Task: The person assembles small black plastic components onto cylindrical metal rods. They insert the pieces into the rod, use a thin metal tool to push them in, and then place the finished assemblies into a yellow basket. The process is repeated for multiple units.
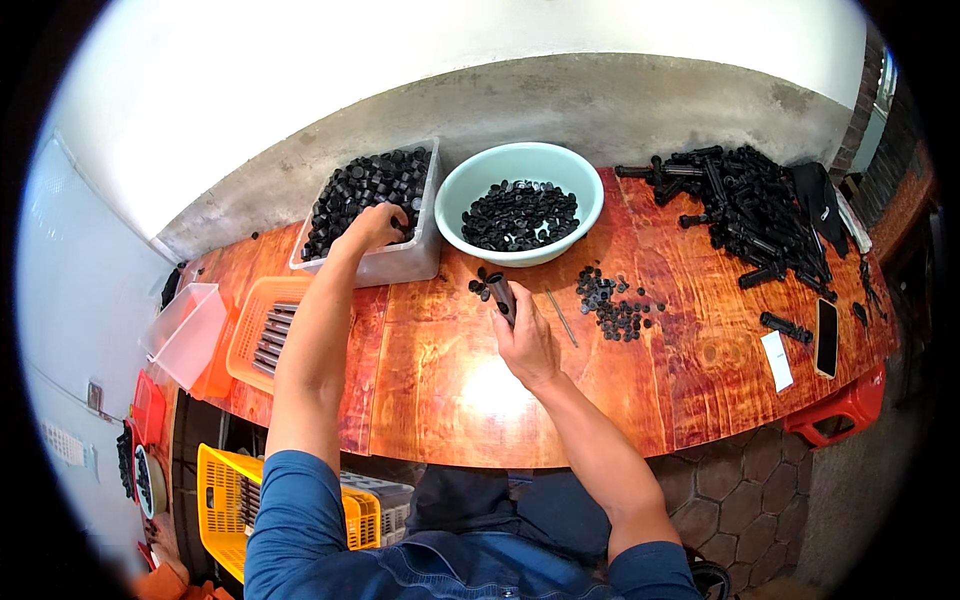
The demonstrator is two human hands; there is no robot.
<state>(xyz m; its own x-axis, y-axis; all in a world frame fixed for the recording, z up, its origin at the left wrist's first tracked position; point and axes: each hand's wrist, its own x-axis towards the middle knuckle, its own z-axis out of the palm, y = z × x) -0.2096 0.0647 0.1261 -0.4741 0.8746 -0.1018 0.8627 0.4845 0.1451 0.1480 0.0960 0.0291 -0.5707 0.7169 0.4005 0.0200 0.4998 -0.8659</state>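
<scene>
My left hand (378,226) reaches over the near right part of a clear plastic bin (424,262) heaped with short black cylindrical caps (365,188). Its fingers are bent down among the caps, and their tips are partly hidden, so what they pinch does not show. Wrapped round a dark tube (500,298), my right hand (530,342) holds it tilted above the table, its open end toward the far side. Just beyond the tube lie a few small black discs (480,284). A pale green basin (452,190) behind my right hand contains many small black round pieces (520,215).
Loose black discs (615,305) and a thin metal rod (562,318) lie right of my right hand. Farther right are piled black tubular parts (745,205), a phone (826,338) and white paper (776,361). An orange basket (240,335) of tubes stands left; a yellow crate (215,510) sits below.
</scene>
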